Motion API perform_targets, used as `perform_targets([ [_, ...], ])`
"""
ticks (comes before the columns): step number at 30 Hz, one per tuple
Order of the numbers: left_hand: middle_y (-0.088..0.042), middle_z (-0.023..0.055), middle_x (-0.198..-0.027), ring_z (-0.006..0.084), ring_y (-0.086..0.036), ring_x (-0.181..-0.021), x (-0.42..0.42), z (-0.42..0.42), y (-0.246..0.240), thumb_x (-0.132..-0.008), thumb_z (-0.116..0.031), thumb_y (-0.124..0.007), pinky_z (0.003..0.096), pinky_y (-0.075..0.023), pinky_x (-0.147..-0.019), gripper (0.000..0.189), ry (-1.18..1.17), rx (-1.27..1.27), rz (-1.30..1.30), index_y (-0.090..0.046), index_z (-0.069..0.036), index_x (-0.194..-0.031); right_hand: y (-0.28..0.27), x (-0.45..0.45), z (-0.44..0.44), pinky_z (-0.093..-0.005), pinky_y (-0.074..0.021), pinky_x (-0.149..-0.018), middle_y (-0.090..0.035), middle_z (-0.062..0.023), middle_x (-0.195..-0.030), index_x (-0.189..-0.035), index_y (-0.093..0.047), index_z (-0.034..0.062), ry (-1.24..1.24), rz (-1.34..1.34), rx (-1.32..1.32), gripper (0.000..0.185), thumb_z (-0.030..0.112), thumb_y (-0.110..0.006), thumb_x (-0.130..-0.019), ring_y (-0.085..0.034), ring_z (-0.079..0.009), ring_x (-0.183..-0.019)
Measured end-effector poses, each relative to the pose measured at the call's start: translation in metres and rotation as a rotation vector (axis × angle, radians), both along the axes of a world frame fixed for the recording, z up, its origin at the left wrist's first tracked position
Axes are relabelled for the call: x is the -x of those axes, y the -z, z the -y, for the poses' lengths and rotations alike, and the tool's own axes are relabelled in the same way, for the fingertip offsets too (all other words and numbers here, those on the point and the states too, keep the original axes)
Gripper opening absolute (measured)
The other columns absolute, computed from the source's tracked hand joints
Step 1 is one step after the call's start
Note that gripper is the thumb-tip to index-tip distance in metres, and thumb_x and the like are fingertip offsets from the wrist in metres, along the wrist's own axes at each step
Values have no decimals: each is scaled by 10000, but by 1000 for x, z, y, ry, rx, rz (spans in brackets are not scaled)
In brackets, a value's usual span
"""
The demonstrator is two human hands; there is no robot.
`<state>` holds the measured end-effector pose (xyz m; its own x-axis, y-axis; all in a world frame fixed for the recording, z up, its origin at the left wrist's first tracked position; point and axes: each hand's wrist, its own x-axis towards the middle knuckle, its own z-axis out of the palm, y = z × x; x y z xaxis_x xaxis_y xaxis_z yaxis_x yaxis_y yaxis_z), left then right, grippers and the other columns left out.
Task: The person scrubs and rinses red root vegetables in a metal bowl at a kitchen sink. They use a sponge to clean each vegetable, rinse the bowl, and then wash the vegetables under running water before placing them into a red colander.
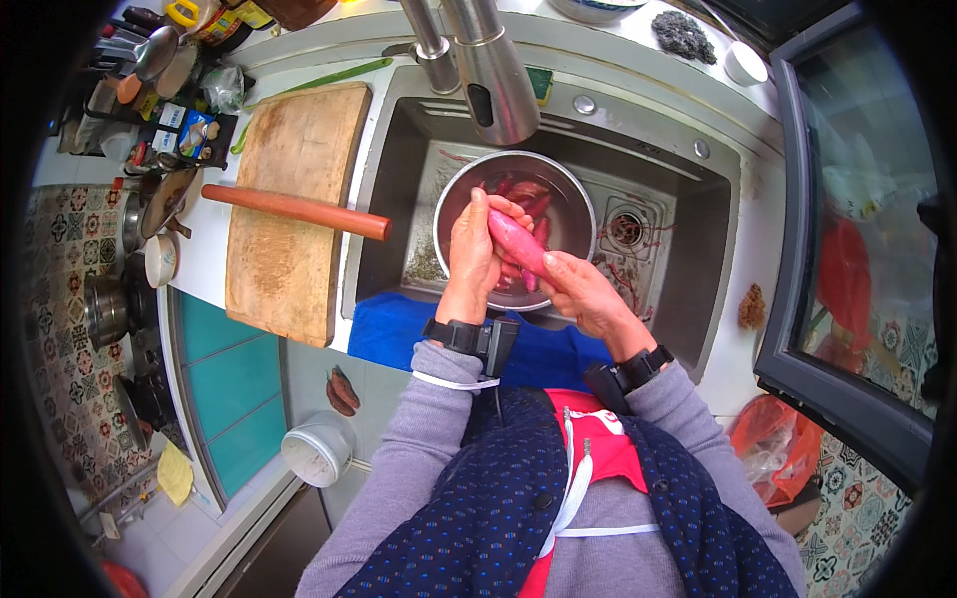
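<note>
A wet, pink-skinned sweet potato (519,241) is held slantwise between both hands, above a round metal basin (590,224). My left hand (475,243) cups its upper end, fingers curled behind it. The thumb and fingers of my right hand (587,293) grip its lower end. Inside the basin, several more red-skinned sweet potatoes (532,196) lie in cloudy water, partly hidden by my hands. The basin stands in a steel sink (691,276), with a pull-out faucet (499,97) over its far rim.
Left of the sink, a brown rolling pin (299,211) lies across a wooden cutting board (288,288), one end reaching toward the basin. A blue cloth (389,329) drapes over the sink's front edge. Root scraps lie around the drain (626,229). An open window frame (785,224) stands at right.
</note>
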<state>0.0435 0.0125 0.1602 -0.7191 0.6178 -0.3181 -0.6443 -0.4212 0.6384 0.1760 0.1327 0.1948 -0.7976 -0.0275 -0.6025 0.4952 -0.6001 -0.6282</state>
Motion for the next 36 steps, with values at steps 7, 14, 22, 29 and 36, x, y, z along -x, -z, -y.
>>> perform_targets([
  [7, -616, 137, -980, 245, -621, -899, -19, -4, -14, -965, -321, -454, 397, -522, -834, 325, -85, -42, 72, -545, -11, -1004, -1, -2, -5, -171, -166, -360, -418, 51, -603, -830, -517, 88, 18, 116, 48, 402, 462, -433, -952, -262, -9, -409],
  [14, -607, 163, -1058, 253, -603, -982, -6, 5, -1, -970, -317, -442, 357, -496, -886, 390, 42, 88, -15, -512, 7, -1176, 10, -3, 5, -184, -277, -423, -463, 32, -629, -930, -565, 55, 8, -6, -255, 365, 399, -449, -964, -348, -25, -477],
  [22, -561, 202, -1193, 282, -561, -1112, -8, 16, -18, -962, -206, -450, 371, -458, -958, 383, 26, -14, -52, -465, 46, -1250, 25, -1, -5, -231, -443, -631, -575, -19, -786, -1065, -584, 18, 55, -195, -743, 297, 282, -516, -948, -522, -79, -700],
  [29, -594, 190, -1138, 280, -595, -1056, 0, 21, -18, -930, -134, -511, 360, -493, -910, 288, 77, 71, -91, -533, 34, -1163, 18, 0, -1, -243, -443, -644, -600, -26, -807, -1081, -575, 17, 45, -264, -843, 297, 275, -533, -938, -540, -92, -709],
  [36, -643, 136, -955, 245, -632, -911, -2, 8, -10, -936, -267, -531, 373, -518, -825, 254, 62, -14, 124, -585, -22, -978, 5, 1, -7, -185, -305, -405, -567, -24, -716, -1039, -556, 34, -65, 38, 1, 372, 386, -471, -953, -408, -41, -485],
])
